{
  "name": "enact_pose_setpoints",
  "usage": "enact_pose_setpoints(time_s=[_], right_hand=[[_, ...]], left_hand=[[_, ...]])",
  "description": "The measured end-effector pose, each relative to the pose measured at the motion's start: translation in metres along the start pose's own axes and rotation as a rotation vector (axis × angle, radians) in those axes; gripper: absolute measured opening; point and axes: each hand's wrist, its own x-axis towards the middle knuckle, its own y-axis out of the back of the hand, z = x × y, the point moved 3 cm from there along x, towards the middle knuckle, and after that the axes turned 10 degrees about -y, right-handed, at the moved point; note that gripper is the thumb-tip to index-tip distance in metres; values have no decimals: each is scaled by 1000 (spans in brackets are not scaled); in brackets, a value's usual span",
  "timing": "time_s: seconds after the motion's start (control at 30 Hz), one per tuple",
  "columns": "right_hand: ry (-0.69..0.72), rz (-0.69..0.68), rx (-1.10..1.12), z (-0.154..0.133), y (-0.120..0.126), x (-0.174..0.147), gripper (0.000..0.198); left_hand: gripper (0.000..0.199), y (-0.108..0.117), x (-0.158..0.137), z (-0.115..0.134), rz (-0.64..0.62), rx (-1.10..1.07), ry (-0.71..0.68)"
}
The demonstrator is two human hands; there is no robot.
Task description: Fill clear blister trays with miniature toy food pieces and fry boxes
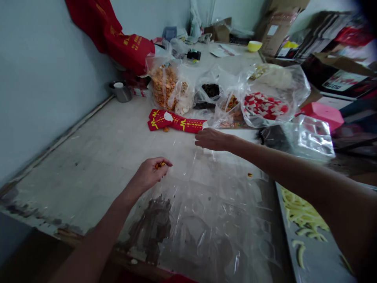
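Observation:
My left hand [153, 172] is over the middle of the table, fingers curled round a few small orange-and-dark pieces [160, 165]. Farther forward, my right hand [212, 139] has its fingers bent down and drawn together. What they hold, if anything, is hidden. Just beyond those fingertips lie red printed wrappers [188, 124] with yellow markings and white patches; I cannot tell whether the hand touches them. A single orange-and-dark piece [250, 175] rests on the clear plastic sheet covering the table [97, 145].
Behind the wrappers stand clear bags of orange snacks [163, 86], dark pieces [211, 90] and red-and-white candies [265, 105]. A metal cup [122, 92] is by the wall. At right, a metal tray [315, 263] holds pale yellow curved strips [300, 208]. Cardboard boxes [278, 29] stand behind.

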Motion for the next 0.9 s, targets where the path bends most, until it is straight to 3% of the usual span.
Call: enact_pose_setpoints(time_s=[0.1, 0.17, 0.33, 0.47, 0.53, 0.6, 0.7, 0.8, 0.9], right_hand=[[37, 4, 71, -2, 0, 1, 22], [18, 12, 116, -1, 3, 1, 24], [-61, 58, 183, 19, 33, -14, 22], [-281, 38, 190, 41, 75, -57, 6], [-493, -20, 102, 43, 91, -85, 15], [-749, -101, 77, 35, 97, -112, 27], [-1054, -259, 225, 6, 86, -137, 37], [-1180, -383, 343, -31, 65, -139, 40], [-1205, -447, 390, -65, 49, -127, 44]], left_hand=[[24, -1, 34, -2, -150, 326, -91], [25, -4, 45, -6, -229, 434, -118], [24, -5, 46, -15, -280, 419, -91], [29, -2, 42, -19, -292, 365, -36], [30, 0, 40, -18, -300, 350, -38], [31, 0, 38, -12, -288, 361, -60], [35, -9, 30, 9, -181, 428, -166], [39, -40, 18, 35, -121, 453, -335], [42, -83, 9, 49, -197, 434, -483]])
